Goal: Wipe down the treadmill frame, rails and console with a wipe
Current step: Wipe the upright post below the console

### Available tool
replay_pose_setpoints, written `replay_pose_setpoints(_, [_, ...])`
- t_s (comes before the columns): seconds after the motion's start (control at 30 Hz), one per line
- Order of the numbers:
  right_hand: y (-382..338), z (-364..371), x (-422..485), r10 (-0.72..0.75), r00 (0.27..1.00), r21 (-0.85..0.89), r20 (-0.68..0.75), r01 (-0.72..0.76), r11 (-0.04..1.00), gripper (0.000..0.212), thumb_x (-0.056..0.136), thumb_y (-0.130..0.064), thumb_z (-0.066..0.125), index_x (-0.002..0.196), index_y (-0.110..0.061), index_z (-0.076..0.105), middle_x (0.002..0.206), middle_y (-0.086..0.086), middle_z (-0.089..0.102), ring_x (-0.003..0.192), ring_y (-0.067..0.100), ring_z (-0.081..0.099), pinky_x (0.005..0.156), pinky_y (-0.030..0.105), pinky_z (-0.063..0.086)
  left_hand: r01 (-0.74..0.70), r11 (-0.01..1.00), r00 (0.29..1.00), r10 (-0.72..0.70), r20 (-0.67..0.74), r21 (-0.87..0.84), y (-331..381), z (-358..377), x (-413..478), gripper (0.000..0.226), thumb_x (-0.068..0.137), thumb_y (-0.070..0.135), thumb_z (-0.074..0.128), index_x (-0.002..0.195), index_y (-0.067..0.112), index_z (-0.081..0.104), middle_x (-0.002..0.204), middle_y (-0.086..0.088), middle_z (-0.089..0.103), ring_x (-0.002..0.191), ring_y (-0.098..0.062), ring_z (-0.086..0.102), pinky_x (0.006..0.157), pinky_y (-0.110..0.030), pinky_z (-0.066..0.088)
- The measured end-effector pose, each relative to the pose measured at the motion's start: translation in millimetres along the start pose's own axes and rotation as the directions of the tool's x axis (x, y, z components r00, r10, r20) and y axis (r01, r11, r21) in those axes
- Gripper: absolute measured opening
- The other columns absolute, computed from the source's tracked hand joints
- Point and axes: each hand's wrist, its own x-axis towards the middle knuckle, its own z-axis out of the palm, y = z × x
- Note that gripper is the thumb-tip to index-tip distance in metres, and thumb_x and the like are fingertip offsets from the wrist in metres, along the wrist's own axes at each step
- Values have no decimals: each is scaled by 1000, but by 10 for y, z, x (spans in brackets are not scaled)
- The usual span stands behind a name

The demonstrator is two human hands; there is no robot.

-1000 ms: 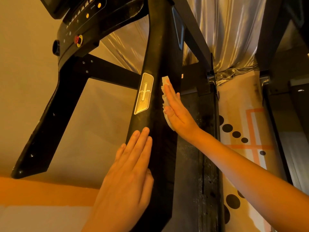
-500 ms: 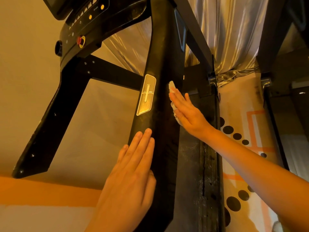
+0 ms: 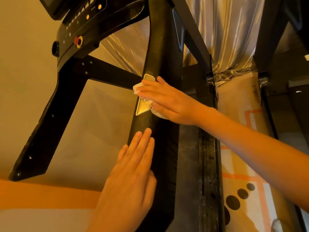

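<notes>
Fingers [image 3: 151,93] of the right hand [image 3: 170,101]: straight, pressed flat, the wipe under them. Left hand [image 3: 132,173]: fingers straight, holding nothing, flat on the same post just below.

Upright post [image 3: 160,47]: long axis runs from both hands up toward the console [image 3: 80,22].

Gold badge [image 3: 143,108]: partly under the right fingers.

Wipe [image 3: 138,87]: edge showing beyond the fingertips.

Judgement: the next stroke follows the post's axis; the right hand is nearer its upper length.

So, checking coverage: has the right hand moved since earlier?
Yes: right hand and wipe slid left across the upright, from its right edge onto the gold badge.
</notes>
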Motion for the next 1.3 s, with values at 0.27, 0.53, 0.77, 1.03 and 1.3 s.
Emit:
replay_pose_setpoints(0.27, [114, 689, -800, 254, 939, 130, -230, -229, 965, 53, 112, -28, 25, 162, -24, 8, 171, -2, 5, 159, 21, 4, 129, 38, 0, 14, 1000, 1000, -14, 0, -4, 1, 3, -4, 65, 94, 35, 37, 157, 19, 30, 165, -2, 29, 153, -16, 7, 108, -60, 20])
replay_pose_setpoints(0.53, [99, 454, -501, 189, 955, 99, -230, -170, 980, 50, 112, -26, 25, 158, -10, 15, 168, 7, 12, 158, 16, 4, 129, 36, 2, 17, 999, 1000, -17, -7, -36, 1, -7, -1, 64, 94, 34, 37, 156, 17, 33, 165, -2, 29, 153, -15, 7, 110, -57, 17])
replay_pose_setpoints(0.77, [138, 721, -845, 339, 917, 209, -210, -296, 932, 55, 112, -20, 28, 161, -28, 5, 171, -7, 1, 159, 17, 3, 127, 28, -1, 39, 996, 999, -39, 1, -77, 13, -13, -20, 64, 96, 34, 36, 158, 20, 28, 167, 2, 22, 154, -10, 5, 113, -50, 16])
replay_pose_setpoints(1.03, [-15, 634, -621, 321, 919, 268, -231, -257, 929, 52, 111, -16, 31, 160, -17, 13, 170, -2, 5, 159, 18, 4, 128, 34, 1, 46, 993, 999, -45, 12, -109, 33, -35, -16, 63, 97, 33, 34, 158, 22, 25, 167, 1, 21, 153, -7, 4, 114, -47, 14])
replay_pose_setpoints(1.3, [-149, 424, -353, 287, 937, 245, -200, -235, 940, 51, 111, -18, 30, 159, -12, 15, 169, 4, 10, 159, 19, 4, 128, 35, -1, 45, 989, 999, -46, -2, -143, 6, -24, -27, 64, 97, 35, 34, 159, 23, 23, 167, 2, 20, 153, -7, 1, 115, -47, 13])
